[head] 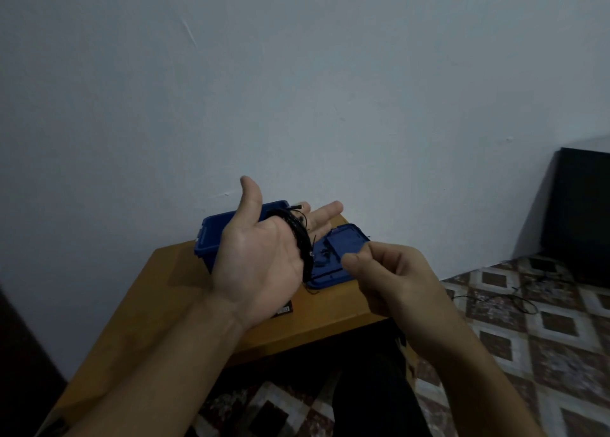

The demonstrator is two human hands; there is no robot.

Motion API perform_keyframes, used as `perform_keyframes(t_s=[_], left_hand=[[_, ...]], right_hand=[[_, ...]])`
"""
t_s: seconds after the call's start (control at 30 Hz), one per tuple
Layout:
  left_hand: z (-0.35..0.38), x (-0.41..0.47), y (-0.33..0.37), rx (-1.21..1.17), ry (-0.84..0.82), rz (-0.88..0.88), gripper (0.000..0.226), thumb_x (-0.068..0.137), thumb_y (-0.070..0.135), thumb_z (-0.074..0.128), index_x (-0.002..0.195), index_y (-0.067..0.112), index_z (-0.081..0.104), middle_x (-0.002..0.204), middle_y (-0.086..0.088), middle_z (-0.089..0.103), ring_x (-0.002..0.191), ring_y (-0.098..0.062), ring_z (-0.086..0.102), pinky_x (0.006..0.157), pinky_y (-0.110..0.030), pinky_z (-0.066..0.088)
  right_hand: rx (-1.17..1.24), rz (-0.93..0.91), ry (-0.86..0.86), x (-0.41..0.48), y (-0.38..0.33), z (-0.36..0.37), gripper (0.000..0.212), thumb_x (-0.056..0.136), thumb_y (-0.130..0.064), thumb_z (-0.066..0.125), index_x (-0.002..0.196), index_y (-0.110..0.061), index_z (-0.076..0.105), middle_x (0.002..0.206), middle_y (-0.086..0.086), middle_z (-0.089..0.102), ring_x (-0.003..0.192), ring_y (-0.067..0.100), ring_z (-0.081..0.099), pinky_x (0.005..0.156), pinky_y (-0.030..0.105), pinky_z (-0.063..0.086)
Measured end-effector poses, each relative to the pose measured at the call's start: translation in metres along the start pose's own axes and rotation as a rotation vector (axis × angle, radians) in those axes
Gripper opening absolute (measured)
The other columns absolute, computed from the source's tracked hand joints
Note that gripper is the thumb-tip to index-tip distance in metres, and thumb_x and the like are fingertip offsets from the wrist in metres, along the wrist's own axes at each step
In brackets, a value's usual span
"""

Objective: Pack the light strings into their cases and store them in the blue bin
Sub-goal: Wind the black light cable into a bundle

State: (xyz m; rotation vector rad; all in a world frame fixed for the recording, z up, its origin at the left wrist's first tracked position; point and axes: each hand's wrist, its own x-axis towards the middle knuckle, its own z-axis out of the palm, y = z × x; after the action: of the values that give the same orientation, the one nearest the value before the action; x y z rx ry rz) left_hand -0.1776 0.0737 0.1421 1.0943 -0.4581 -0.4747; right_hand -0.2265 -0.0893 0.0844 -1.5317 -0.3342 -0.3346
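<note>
Light string (303, 242): black, wound in a coil round the fingers of the left hand (257, 258). At left, the blue bin (211, 235) stands uncovered on the far part of the wooden table (158, 291), partly hidden behind that hand, which is held palm up with fingers straight and thumb raised. A small black box (284, 309) lies on the table under the wrist. Right of the coil, the bin's lid (340, 243) lies flat on the table. The right hand (396, 278) is curled, thumb against forefinger, apparently pinching the free strand, which is too thin to confirm. A loose black wire (495, 299) lies on the patterned floor at right. Risks: with the left fingers unclenched, the turns may slip off and tangle; slack in the pinched strand may give loose loops; the floor wire may snag underfoot.
</note>
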Motion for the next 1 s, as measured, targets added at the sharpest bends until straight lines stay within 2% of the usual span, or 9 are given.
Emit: perform_keyframes(t_s=[0.07, 0.13, 0.17, 0.2, 0.3, 0.5, 0.83, 0.93, 1.0], left_hand=[[-0.002, 0.0, -0.003, 0.065, -0.004, -0.028, 0.102, 0.083, 0.083, 0.012, 0.154, 0.01, 0.027, 0.144, -0.006, 0.057, 0.142, -0.018, 0.038, 0.113, -0.044, 0.021], [-0.003, -0.002, -0.006, 0.146, -0.007, -0.055, 0.097, 0.08, 0.084, 0.012, 0.124, 0.014, 0.064, 0.147, -0.004, 0.053, 0.144, -0.017, 0.035, 0.12, -0.045, 0.013], [-0.003, -0.002, -0.007, 0.178, -0.012, -0.074, 0.094, 0.078, 0.085, 0.012, 0.11, 0.018, 0.07, 0.15, -0.002, 0.05, 0.146, -0.016, 0.031, 0.122, -0.045, 0.008], [-0.005, -0.002, -0.008, 0.212, -0.011, -0.097, 0.095, 0.077, 0.085, 0.012, 0.112, 0.017, 0.067, 0.153, -0.001, 0.046, 0.148, -0.016, 0.028, 0.122, -0.044, 0.004], [-0.008, 0.001, -0.009, 0.285, -0.018, -0.17, 0.104, 0.078, 0.087, 0.007, 0.148, 0.014, 0.033, 0.159, 0.001, 0.036, 0.149, -0.013, 0.023, 0.123, -0.037, 0.005], [-0.011, 0.005, -0.012, 0.334, -0.054, -0.257, 0.108, 0.079, 0.087, 0.011, 0.159, 0.014, 0.009, 0.163, -0.002, 0.028, 0.151, -0.014, 0.019, 0.125, -0.04, 0.003], [-0.019, 0.008, -0.016, 0.454, -0.147, -0.362, 0.111, 0.08, 0.091, 0.013, 0.156, 0.011, 0.026, 0.156, -0.002, 0.041, 0.148, -0.015, 0.028, 0.126, -0.042, 0.007], [-0.021, 0.009, -0.018, 0.499, -0.169, -0.354, 0.108, 0.082, 0.089, 0.01, 0.148, 0.01, 0.044, 0.146, -0.003, 0.055, 0.143, -0.019, 0.039, 0.125, -0.043, 0.012], [-0.019, 0.009, -0.019, 0.542, -0.199, -0.35, 0.107, 0.085, 0.086, 0.005, 0.141, 0.008, 0.053, 0.14, -0.007, 0.06, 0.14, -0.023, 0.044, 0.124, -0.044, 0.014]], right_hand=[[0.038, -0.009, 0.042, 0.0, 0.0, -0.002, 0.037, 0.086, -0.033, 0.064, 0.057, -0.022, 0.044, 0.052, -0.005, 0.035, 0.043, 0.008, 0.028, 0.044, 0.021, 0.027], [0.069, -0.02, 0.063, 0.001, 0.0, -0.003, 0.037, 0.084, -0.032, 0.064, 0.055, -0.022, 0.043, 0.051, -0.005, 0.034, 0.042, 0.009, 0.026, 0.044, 0.021, 0.026], [0.079, -0.024, 0.067, 0.001, -0.001, -0.004, 0.038, 0.085, -0.031, 0.064, 0.055, -0.023, 0.043, 0.05, -0.005, 0.034, 0.042, 0.01, 0.026, 0.044, 0.022, 0.026], [0.087, -0.03, 0.067, 0.0, -0.001, -0.005, 0.038, 0.085, -0.031, 0.064, 0.055, -0.024, 0.043, 0.051, -0.004, 0.033, 0.043, 0.01, 0.025, 0.043, 0.022, 0.026], [0.125, -0.036, 0.059, 0.0, -0.002, -0.005, 0.036, 0.086, -0.03, 0.064, 0.056, -0.023, 0.045, 0.051, -0.004, 0.033, 0.044, 0.011, 0.024, 0.042, 0.023, 0.025], [0.134, -0.054, 0.037, -0.001, -0.003, -0.005, 0.024, 0.086, -0.029, 0.063, 0.064, -0.018, 0.064, 0.051, -0.004, 0.033, 0.044, 0.012, 0.022, 0.043, 0.024, 0.02], [0.074, -0.084, 0.036, -0.002, -0.003, -0.006, 0.027, 0.089, -0.031, 0.065, 0.08, -0.006, 0.068, 0.051, -0.005, 0.039, 0.045, 0.013, 0.026, 0.043, 0.027, 0.021], [0.077, -0.104, 0.049, -0.002, -0.006, -0.004, 0.033, 0.094, -0.032, 0.066, 0.083, -0.001, 0.065, 0.052, -0.004, 0.043, 0.044, 0.011, 0.029, 0.043, 0.027, 0.023], [0.113, -0.111, 0.051, -0.003, -0.008, -0.003, 0.028, 0.096, -0.021, 0.06, 0.086, 0.005, 0.063, 0.049, -0.008, 0.051, 0.04, 0.005, 0.038, 0.042, 0.019, 0.031]])
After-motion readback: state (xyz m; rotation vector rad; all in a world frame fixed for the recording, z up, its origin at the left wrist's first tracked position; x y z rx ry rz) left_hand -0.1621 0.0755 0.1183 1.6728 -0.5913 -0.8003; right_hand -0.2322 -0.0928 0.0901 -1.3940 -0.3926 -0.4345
